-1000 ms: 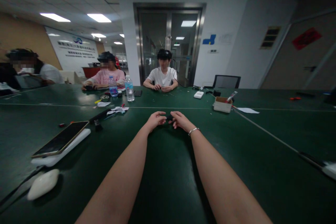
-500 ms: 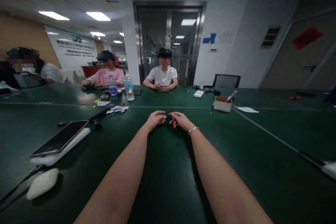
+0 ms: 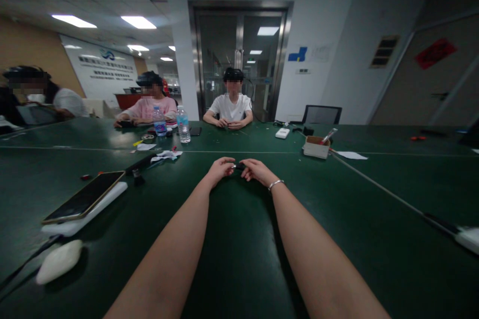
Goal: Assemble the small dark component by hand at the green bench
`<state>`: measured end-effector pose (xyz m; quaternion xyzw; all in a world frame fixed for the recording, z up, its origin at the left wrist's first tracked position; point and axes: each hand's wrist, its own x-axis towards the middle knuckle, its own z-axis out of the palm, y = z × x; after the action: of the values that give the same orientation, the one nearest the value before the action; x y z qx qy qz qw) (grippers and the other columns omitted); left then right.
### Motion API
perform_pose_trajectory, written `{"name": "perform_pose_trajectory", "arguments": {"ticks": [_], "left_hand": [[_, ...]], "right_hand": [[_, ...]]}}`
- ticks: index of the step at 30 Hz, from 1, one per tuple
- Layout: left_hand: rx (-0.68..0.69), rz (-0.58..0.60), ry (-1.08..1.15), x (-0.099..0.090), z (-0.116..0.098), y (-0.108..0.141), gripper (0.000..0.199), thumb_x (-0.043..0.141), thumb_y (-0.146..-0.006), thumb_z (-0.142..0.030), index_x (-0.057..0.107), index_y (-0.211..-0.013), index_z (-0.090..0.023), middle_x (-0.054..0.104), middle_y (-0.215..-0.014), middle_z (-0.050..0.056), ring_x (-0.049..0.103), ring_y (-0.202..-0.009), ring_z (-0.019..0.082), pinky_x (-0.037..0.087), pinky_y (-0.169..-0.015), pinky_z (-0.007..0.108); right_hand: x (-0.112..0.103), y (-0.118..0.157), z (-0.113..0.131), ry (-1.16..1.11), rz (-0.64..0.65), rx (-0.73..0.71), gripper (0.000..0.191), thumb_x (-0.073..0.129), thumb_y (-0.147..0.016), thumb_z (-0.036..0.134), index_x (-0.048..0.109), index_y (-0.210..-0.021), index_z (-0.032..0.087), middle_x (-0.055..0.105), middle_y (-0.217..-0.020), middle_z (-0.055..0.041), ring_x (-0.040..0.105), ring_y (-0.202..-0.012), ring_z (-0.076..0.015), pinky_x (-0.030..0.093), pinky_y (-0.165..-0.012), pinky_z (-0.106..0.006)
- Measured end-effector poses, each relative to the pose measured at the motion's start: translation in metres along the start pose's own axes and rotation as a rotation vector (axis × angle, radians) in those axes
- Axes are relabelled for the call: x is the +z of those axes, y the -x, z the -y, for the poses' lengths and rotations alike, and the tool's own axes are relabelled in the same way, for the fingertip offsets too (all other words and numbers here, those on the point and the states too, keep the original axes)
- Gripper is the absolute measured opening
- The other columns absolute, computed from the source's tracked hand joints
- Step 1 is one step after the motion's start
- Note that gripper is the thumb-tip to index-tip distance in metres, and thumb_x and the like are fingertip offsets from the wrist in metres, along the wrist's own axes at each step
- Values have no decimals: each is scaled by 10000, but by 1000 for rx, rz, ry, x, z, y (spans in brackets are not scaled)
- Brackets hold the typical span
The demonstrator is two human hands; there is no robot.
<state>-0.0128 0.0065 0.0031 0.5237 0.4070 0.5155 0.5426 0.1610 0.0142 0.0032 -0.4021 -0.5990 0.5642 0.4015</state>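
No words were clear enough to read. The white wall sign (image 3: 88, 67), beyond the far edge of the tabletop (image 3: 239, 259), had a curly blue mark (image 3: 107, 54) above rows of blurry writing. Near that edge, the left bottle (image 3: 159, 124) and right bottle (image 3: 183, 127) had labels too small to read.

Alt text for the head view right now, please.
The left hand and right hand hold a small dark object between them over a green table. A phone lies on a white slab at left; two bottles and an open box stand farther back.
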Motion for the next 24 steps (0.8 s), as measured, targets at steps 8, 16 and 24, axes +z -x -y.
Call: {"name": "perform_pose_trajectory", "arguments": {"ticks": [8,16,24], "left_hand": [[-9,-24,11,-1,1,-1,246,615,-694,-116,599,-939,-115,574,-622,-1,516,-493,54,409,-499,178],[-21,-7,7,0,-2,1,241,616,-693,-118,597,-933,-113,570,-612,-5,512,-485,50,404,-500,176],[-23,-15,12,1,-4,2,243,615,-697,-116,598,-939,-111,575,-611,0,512,-488,56,399,-501,180]], "right_hand": [[2,8,5,-54,-43,-44,372,596,-778,119,490,-1129,183,613,-748,0,580,-457,-62,517,-449,-177],[2,7,5,4,-3,-53,357,564,-778,91,485,-1109,199,628,-805,-11,572,-454,-53,504,-434,-164],[2,3,4,2,-47,10,305,549,-846,304,474,-1103,157,612,-703,-21,576,-448,-75,506,-427,-175]]}}
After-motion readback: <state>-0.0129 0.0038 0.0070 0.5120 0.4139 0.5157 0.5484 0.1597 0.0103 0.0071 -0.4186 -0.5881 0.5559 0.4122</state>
